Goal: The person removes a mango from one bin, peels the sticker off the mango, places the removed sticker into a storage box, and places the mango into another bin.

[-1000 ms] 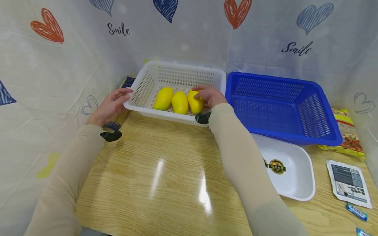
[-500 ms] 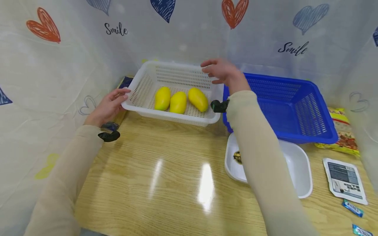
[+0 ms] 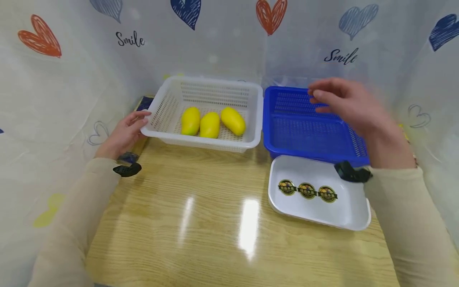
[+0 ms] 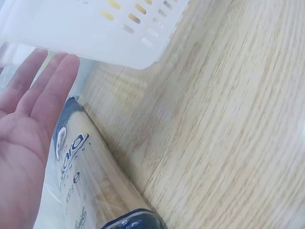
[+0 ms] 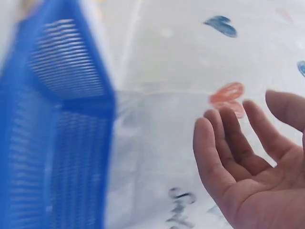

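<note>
Three yellow mangoes lie in a white perforated basket (image 3: 206, 142): a left mango (image 3: 191, 120), a middle mango (image 3: 210, 124) and a right mango (image 3: 233, 120). At that basket's left rim is my left hand (image 3: 122, 133), its fingertips touching the edge. In the left wrist view the fingers (image 4: 55, 90) look nearly straight against the plastic; the thumb is not visible there. My right hand (image 3: 353, 103), slightly blurred, is in the air over the right part of a blue basket (image 3: 301, 129). Its fingers (image 5: 238, 143) are loosely bent and nothing is between them.
A white tray (image 3: 319, 211) with several round stickers stands in front of the blue basket. Beside the white basket's left end lies a clear-and-blue packet (image 4: 95, 176) on the wooden table (image 3: 211, 223). A printed curtain (image 3: 222, 48) hangs behind.
My right hand has let go of the right mango, risen out of the white basket and moved right over the blue one. The mango tipped over slightly. The left hand stays at the rim.
</note>
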The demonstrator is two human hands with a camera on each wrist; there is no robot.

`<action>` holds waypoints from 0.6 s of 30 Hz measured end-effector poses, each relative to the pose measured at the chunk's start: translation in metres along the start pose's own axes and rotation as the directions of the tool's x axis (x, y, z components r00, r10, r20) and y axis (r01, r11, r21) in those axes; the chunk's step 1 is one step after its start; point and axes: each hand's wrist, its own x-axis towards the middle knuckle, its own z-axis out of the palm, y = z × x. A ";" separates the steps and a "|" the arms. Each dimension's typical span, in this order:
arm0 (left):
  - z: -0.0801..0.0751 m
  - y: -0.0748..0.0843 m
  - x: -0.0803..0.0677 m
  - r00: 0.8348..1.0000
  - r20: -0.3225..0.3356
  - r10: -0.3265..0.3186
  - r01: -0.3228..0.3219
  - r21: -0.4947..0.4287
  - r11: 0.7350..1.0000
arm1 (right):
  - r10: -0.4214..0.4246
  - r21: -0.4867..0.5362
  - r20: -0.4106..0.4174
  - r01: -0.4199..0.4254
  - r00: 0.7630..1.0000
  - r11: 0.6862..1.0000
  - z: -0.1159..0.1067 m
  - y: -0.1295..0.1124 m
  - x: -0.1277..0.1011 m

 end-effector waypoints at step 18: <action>0.004 -0.003 -0.001 1.000 -0.014 -0.015 0.016 0.087 0.996 | 0.151 -0.239 -0.237 -0.208 0.960 0.949 0.005 0.144 -0.133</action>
